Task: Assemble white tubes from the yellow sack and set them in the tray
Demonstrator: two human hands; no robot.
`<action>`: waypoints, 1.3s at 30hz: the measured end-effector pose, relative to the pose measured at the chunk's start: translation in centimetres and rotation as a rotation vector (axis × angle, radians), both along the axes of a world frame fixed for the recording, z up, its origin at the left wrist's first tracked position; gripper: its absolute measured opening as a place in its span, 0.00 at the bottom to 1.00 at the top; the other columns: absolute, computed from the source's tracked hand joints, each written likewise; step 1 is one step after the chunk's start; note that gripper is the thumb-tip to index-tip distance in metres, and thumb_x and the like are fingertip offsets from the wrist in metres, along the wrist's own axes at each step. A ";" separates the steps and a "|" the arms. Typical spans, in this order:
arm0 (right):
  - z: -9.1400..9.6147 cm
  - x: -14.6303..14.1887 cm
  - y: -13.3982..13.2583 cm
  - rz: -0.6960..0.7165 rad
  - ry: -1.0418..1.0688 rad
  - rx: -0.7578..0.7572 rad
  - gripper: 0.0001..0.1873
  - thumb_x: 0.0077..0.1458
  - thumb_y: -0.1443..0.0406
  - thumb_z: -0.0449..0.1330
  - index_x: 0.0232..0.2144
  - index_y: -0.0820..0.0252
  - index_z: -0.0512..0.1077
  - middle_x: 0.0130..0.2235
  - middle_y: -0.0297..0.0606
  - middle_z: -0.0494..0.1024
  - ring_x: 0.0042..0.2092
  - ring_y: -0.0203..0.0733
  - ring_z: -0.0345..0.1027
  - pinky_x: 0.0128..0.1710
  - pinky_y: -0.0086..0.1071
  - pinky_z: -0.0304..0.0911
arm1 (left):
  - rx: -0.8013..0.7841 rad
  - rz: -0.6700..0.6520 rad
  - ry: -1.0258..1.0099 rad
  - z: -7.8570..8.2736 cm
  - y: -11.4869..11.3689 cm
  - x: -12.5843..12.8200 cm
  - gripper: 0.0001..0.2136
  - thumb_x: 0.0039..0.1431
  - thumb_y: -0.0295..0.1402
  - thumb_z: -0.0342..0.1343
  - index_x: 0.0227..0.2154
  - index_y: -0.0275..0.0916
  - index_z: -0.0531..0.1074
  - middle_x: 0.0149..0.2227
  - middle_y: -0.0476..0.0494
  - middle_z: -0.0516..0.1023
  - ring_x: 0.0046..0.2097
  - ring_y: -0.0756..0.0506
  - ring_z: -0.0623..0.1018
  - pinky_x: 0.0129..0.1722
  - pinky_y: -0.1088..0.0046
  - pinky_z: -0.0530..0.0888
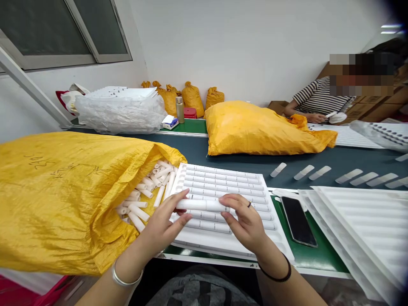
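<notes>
Over one white tray (282,243), the left hand (164,221) is curling loosely round one white tube (199,205), the right hand (245,216) pinching it; perhaps eight pale tubes (304,172) are lying beyond.

Black smartphone (298,221) just lying there on the green tabletop (328,254), screen dark. Across from it there's a gold bottle (179,109) standing upright, with a white-and-blue tissue pack (170,122) just beside it and some red plastic thing (190,112) on the other side, can't tell what. Bunch of tied-up yellow sacks (192,97) near the white wall (239,42), sliding window (47,27) over on the left. Far right, a co-worker in a striped shirt (321,94), cardboard boxes (366,109) piled around them.
</notes>
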State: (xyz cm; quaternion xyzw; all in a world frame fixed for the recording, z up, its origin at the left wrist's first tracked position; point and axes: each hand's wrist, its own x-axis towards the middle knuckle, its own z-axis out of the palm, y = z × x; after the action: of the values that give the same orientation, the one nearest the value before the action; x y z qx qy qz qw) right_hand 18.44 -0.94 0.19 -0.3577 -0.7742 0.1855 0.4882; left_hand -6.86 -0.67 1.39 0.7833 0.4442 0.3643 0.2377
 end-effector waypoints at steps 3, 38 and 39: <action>0.1 0.0 0.0 0.000 0.002 -0.010 0.18 0.59 0.72 0.57 0.51 0.53 0.69 0.46 0.42 0.73 0.49 0.44 0.68 0.48 0.38 0.67 | -0.102 0.036 -0.070 0.0 0.2 -0.4 0.14 0.62 0.37 0.54 0.50 0.41 0.72 0.43 0.42 0.78 0.42 0.46 0.78 0.41 0.72 0.76; -4.4 12.4 11.7 -0.791 -0.390 -0.478 0.15 0.57 0.69 0.56 0.48 0.67 0.69 0.44 0.49 0.74 0.47 0.49 0.67 0.45 0.38 0.63 | -0.409 0.265 0.943 -6.7 3.2 -11.2 0.21 0.51 0.24 0.50 0.49 0.34 0.72 0.49 0.28 0.73 0.52 0.29 0.73 0.51 0.48 0.67; -4.7 14.2 13.2 -0.874 -0.388 -0.530 0.15 0.56 0.69 0.56 0.47 0.69 0.69 0.42 0.51 0.74 0.46 0.50 0.68 0.44 0.39 0.64 | -0.509 0.245 0.956 -7.1 3.4 -12.3 0.21 0.47 0.22 0.52 0.46 0.34 0.74 0.47 0.29 0.74 0.50 0.30 0.74 0.51 0.50 0.67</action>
State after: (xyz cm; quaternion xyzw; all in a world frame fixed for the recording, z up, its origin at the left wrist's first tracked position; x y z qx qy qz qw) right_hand 32.68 12.29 -4.49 -0.7844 -0.5562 0.0847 0.2612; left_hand -19.20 2.76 -5.67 0.7219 0.6644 -0.1254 0.1472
